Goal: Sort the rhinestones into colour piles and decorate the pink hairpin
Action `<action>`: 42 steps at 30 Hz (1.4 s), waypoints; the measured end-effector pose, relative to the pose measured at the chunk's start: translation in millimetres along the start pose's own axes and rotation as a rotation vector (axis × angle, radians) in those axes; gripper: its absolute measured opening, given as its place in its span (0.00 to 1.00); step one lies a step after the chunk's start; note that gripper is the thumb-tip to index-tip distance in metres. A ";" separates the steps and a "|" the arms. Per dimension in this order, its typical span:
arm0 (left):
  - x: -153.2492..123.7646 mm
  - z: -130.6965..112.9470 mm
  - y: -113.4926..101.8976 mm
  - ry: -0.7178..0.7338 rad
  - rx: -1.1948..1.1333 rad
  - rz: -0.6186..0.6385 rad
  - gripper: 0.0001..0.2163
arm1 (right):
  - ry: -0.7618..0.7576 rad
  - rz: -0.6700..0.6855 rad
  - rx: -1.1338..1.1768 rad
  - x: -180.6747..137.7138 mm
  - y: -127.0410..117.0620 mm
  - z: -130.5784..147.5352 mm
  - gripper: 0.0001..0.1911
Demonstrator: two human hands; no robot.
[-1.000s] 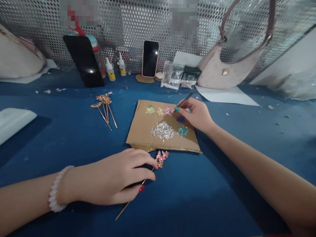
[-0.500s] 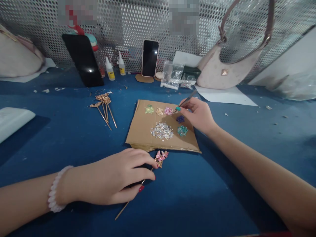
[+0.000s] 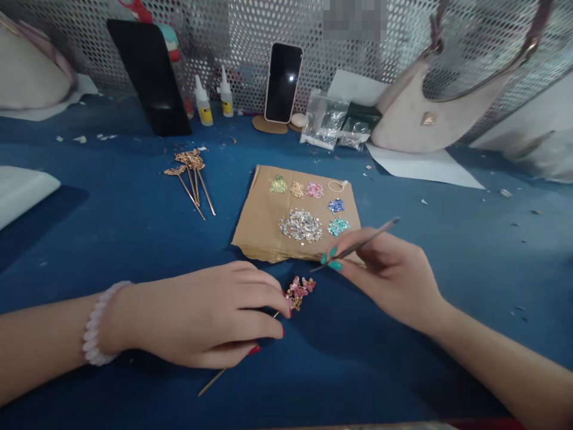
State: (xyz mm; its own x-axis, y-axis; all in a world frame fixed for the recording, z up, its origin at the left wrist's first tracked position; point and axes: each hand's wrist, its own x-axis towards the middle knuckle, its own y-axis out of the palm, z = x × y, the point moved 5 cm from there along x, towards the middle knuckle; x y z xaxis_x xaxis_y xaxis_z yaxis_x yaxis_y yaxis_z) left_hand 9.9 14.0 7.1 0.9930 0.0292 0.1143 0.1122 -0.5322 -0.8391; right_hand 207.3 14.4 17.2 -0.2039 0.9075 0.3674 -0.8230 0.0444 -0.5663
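My left hand (image 3: 224, 316) is closed around the stem of a gold hairpin (image 3: 299, 294), whose flower-shaped head carries pink pieces. The pin's thin end sticks out below my palm. Between the fingertips of my right hand (image 3: 385, 269) is a pair of dark tweezers (image 3: 358, 245), its tip pointing left, just above and right of the hairpin's head. Whether the tip carries a stone is too small to tell. Behind both hands lies a cardboard sheet (image 3: 257, 221) with small heaps of rhinestones: clear (image 3: 301, 226), teal (image 3: 339, 226), blue (image 3: 335, 206), pink (image 3: 314, 190), peach (image 3: 296, 189) and green (image 3: 278, 184).
Several more gold hairpins (image 3: 192, 179) lie left of the cardboard. Two glue bottles (image 3: 204, 104), a dark tablet-like slab (image 3: 150, 77) and a phone (image 3: 283, 82) stand at the back. Plastic bags (image 3: 326, 119) and a pale handbag (image 3: 430, 119) sit at the back right.
My right hand has brought the tweezers from beside the pink heap towards me, close to the hairpin's head. The left hand keeps its hold. The view has tipped slightly downward.
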 end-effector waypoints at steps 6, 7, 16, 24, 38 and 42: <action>0.8 -0.6 7.0 0.022 0.071 0.085 0.09 | -0.248 0.212 -0.059 -16.0 13.9 24.1 0.15; 0.8 -0.7 7.2 0.027 0.073 0.081 0.08 | -0.282 0.226 -0.061 -17.3 15.1 26.4 0.16; 1.7 -1.5 3.7 0.064 0.079 -0.022 0.08 | -0.534 0.268 -0.269 -24.8 21.0 38.0 0.10; -0.2 0.0 6.0 0.075 0.091 -0.029 0.09 | -0.607 0.282 -0.356 -32.4 18.8 38.3 0.07; 0.3 0.2 6.2 0.065 0.096 -0.014 0.09 | -0.704 0.290 -0.466 -38.9 22.2 41.1 0.09; 0.6 0.3 6.0 0.062 0.107 -0.016 0.09 | -0.719 0.306 -0.488 -40.7 23.7 41.2 0.10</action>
State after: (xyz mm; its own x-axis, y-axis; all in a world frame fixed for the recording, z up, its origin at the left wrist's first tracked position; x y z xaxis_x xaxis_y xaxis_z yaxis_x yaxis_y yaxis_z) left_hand 11.1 11.1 1.9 0.9873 -0.0171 0.1580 0.1346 -0.4384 -0.8886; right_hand 174.3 -38.7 19.2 -0.7905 0.4379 0.4281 -0.3973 0.1653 -0.9027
